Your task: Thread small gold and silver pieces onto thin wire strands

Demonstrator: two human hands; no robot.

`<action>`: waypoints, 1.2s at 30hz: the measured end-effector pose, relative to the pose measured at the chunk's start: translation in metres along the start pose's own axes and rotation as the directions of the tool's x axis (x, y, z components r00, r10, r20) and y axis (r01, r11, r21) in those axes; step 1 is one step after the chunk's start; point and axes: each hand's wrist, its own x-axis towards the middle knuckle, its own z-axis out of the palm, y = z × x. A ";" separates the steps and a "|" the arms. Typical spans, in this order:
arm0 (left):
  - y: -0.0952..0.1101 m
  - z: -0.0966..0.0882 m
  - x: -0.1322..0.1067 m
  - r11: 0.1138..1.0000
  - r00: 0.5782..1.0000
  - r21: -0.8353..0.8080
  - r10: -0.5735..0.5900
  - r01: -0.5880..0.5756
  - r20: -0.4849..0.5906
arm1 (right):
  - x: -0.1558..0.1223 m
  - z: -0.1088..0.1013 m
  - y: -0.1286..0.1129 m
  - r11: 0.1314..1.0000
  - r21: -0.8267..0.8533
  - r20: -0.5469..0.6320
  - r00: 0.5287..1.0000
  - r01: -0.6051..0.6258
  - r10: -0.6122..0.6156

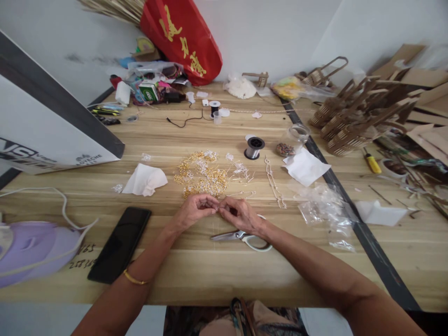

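My left hand and my right hand meet over the wooden table, fingertips pinched together on a tiny piece that I cannot make out. Just beyond them lies a heap of small gold and silver jewellery findings. A pair of white-handled scissors lies under my right wrist. A beaded chain stretches out to the right of the heap. A gold bangle circles my left wrist.
A black phone and a purple mask lie at the left. A white tissue, a wire spool, a bead jar, clear plastic bags and wooden baskets surround the work area. A red bag stands at the back.
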 end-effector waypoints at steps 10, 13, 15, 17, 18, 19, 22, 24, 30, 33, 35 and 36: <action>-0.002 0.000 0.001 0.999 1.000 -0.030 -0.011 0.010 -0.022 | 0.000 -0.001 -0.001 1.000 0.008 0.001 1.000 0.009 -0.009; -0.002 0.001 0.001 0.999 1.000 -0.036 -0.017 0.017 -0.021 | 0.000 -0.001 -0.001 1.000 0.005 0.002 1.000 0.012 -0.012; -0.001 0.001 0.001 0.999 1.000 -0.036 -0.017 0.017 -0.020 | 0.000 -0.001 -0.001 1.000 0.008 -0.002 1.000 0.011 -0.011; 0.001 0.001 0.000 0.999 1.000 -0.029 -0.016 0.015 -0.020 | 0.000 -0.001 -0.001 1.000 0.015 0.001 1.000 0.007 -0.007; 0.001 0.002 0.000 1.000 1.000 -0.025 -0.015 0.014 -0.021 | 0.000 -0.001 -0.001 1.000 0.017 0.005 1.000 0.004 -0.004; 0.001 0.002 0.000 1.000 1.000 -0.022 -0.013 0.013 -0.022 | 0.000 -0.001 -0.001 1.000 0.017 0.007 1.000 0.001 -0.001; 0.002 0.002 0.000 1.000 1.000 -0.027 -0.009 0.008 -0.028 | 0.000 -0.001 -0.001 1.000 0.015 0.005 1.000 0.001 -0.001; 0.002 0.002 0.000 1.000 0.999 -0.029 -0.002 0.001 -0.034 | 0.000 -0.001 0.000 1.000 0.017 0.001 1.000 0.005 -0.005; -0.001 0.001 0.001 1.000 0.999 0.000 0.001 -0.001 -0.046 | 0.000 -0.001 -0.002 1.000 0.009 -0.002 1.000 -0.003 0.003; -0.003 0.000 0.001 1.000 0.999 -0.004 -0.009 0.009 -0.048 | -0.001 -0.002 -0.003 1.000 0.003 0.001 1.000 -0.005 0.005; -0.004 0.000 0.000 1.000 0.999 -0.003 -0.011 0.011 -0.051 | -0.001 -0.002 -0.003 1.000 0.002 0.003 1.000 0.000 0.000; -0.004 0.000 0.000 1.000 0.999 0.001 -0.011 0.011 -0.052 | -0.001 -0.001 -0.003 1.000 0.003 0.007 1.000 0.003 -0.003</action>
